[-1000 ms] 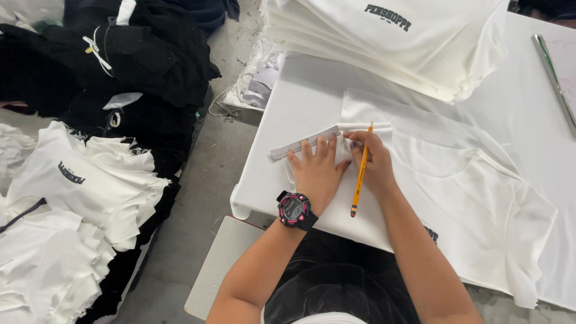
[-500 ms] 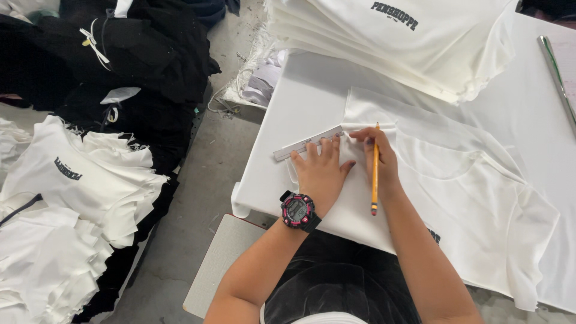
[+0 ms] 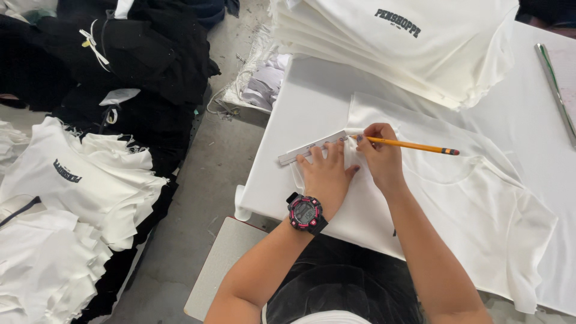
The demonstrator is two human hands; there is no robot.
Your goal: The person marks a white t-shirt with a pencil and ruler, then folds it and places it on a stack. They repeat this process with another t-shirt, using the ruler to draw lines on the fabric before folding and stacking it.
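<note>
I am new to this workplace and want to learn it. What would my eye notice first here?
First, the two hands at the table's near edge: the left hand, with a black and red wristwatch, presses a ruler onto a white shirt, while the right hand holds a yellow pencil. Behind them rises a stack of white shirts.
</note>
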